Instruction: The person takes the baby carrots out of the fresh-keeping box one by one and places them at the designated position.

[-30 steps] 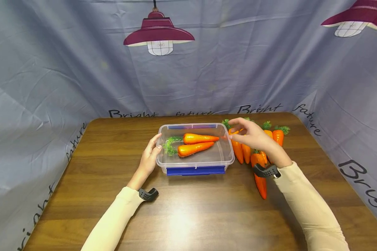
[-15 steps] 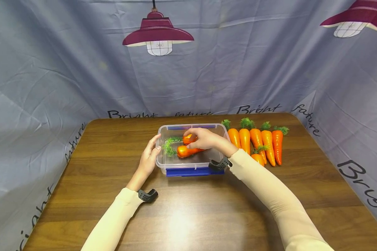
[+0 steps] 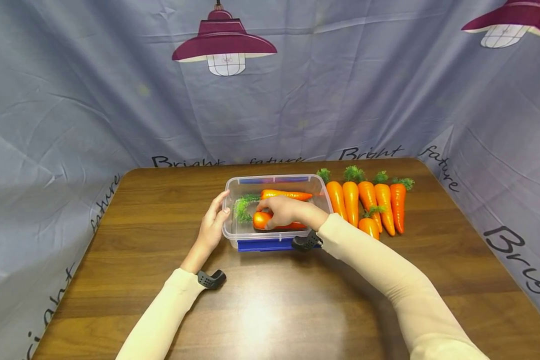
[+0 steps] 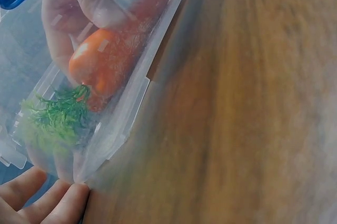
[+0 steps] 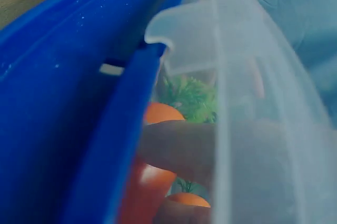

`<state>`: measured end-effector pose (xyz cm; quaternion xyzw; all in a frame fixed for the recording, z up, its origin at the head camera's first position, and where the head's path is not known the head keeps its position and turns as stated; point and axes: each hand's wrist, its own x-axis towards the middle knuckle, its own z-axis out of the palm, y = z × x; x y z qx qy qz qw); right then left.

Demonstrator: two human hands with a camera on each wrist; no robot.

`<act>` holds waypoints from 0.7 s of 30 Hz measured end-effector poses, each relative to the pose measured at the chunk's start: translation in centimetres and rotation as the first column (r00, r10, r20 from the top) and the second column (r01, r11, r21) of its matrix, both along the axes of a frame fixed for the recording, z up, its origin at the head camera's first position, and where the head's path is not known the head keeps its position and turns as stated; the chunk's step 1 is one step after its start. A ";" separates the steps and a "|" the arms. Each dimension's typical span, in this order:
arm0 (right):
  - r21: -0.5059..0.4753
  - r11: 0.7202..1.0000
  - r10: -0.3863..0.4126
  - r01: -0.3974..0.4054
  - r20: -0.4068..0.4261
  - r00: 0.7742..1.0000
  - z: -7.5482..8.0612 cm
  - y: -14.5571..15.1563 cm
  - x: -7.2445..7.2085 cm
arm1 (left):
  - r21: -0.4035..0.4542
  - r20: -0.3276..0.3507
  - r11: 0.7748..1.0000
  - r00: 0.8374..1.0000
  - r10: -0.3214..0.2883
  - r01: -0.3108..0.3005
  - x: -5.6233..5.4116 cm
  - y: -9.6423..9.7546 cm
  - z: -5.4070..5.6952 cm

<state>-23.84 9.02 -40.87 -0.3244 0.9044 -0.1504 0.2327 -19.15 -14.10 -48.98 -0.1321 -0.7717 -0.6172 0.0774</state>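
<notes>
A clear plastic food container with blue side latches stands on the table, lid off. Inside lie two orange carrots with green tops pointing left. My right hand reaches over the front rim and grips the nearer carrot, thumb on the near side; its tip shows to the right of the hand. The farther carrot lies behind the hand. My left hand rests against the container's left end, fingers extended along the wall. Through the clear wall the left wrist view shows the held carrot between thumb and fingers.
On the right of the container lies a row of several carrots, tops away from me. One more carrot lies in front of them, partly behind my right sleeve. The wooden table ends at a grey printed curtain.
My right hand has moved left from beside the carrot row into the container, then nearer to me onto the front carrot. The left hand stays at the container's left end.
</notes>
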 end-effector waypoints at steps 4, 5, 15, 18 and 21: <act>-0.018 1.000 -0.001 0.001 0.021 1.000 0.0 0.1 0.2 | -0.006 -0.011 1.000 1.000 0.007 -0.007 0.1 0.0 0.0; -0.021 1.000 0.000 0.000 0.031 1.000 0.0 0.0 0.2 | -0.003 -0.013 1.000 1.000 0.006 -0.006 0.1 0.0 0.0; -0.017 0.998 0.067 -0.065 0.157 0.985 -0.1 0.2 -0.3 | 0.000 -0.021 1.000 1.000 0.006 -0.006 0.0 0.0 0.0; -0.084 0.996 0.050 -0.033 0.216 0.975 -0.1 0.4 -0.5 | 0.010 -0.020 1.000 1.000 0.000 0.000 0.0 0.0 0.1; -0.164 0.986 0.014 0.032 0.272 0.962 0.1 0.5 -0.6 | 0.019 -0.020 1.000 1.000 -0.001 0.002 0.1 0.0 0.1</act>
